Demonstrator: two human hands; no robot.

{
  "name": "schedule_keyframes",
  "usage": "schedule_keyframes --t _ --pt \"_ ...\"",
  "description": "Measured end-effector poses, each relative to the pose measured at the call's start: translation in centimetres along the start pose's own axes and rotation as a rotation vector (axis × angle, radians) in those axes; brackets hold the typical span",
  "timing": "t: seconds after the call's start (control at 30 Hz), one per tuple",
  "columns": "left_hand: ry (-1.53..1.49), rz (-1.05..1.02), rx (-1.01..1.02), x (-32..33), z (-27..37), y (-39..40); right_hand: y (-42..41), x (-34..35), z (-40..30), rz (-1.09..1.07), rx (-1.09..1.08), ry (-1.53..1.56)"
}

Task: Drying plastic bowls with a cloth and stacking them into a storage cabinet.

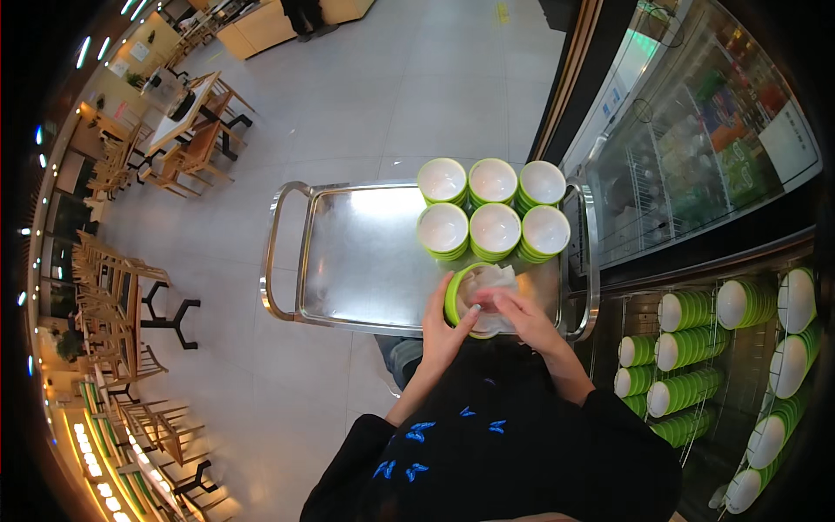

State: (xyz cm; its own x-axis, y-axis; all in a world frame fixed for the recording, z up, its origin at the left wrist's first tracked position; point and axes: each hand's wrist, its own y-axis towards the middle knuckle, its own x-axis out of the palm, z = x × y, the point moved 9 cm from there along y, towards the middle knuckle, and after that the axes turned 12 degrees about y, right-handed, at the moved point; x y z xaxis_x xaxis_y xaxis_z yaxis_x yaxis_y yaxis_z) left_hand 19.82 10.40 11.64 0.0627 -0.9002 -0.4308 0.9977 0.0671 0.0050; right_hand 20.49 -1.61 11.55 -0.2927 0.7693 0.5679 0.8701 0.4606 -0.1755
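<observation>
My left hand (449, 323) grips the rim of a green-and-white bowl (451, 295), which is tilted above the near edge of a stainless steel cart (365, 261). With my right hand (522, 318) I press a whitish cloth or paper wipe (499, 280) into the bowl. The wipe covers most of the bowl's inside, and my right fingertips are blurred. Just beyond my hands, several stacks of matching bowls (496, 230) stand upright in two rows on the right half of the cart.
Wire racks (706, 398) at the right hold many more stacked bowls (691, 349) on their sides. A glass-door display fridge (691, 143) stands close beyond the cart's right handle (590, 261). Wooden chairs (196, 153) and tables line the left. A person's legs (303, 16) appear far off.
</observation>
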Motion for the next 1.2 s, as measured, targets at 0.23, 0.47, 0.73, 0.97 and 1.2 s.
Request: schedule_keyframes --t 0.23,0.47,0.73,0.97,1.2 --pt "0.412 0.083 0.198 0.0 5.7 -1.7 1.9 -1.6 2.2 0.065 0.084 -0.379" --pt "0.383 0.067 0.158 -0.3 4.6 -1.3 2.2 0.9 4.6 -0.074 0.337 0.678" --pt "-0.203 -0.258 -0.146 4.8 -1.9 -1.0 0.0 1.9 3.3 -0.772 0.325 -1.612" --pt "-0.458 -0.322 -0.411 6.4 -3.2 -1.9 -0.3 3.2 1.3 -0.688 -0.652 -1.652" --pt "0.224 -0.036 0.088 1.2 4.1 -0.3 1.6 -0.1 2.9 -0.202 -0.162 -0.910"
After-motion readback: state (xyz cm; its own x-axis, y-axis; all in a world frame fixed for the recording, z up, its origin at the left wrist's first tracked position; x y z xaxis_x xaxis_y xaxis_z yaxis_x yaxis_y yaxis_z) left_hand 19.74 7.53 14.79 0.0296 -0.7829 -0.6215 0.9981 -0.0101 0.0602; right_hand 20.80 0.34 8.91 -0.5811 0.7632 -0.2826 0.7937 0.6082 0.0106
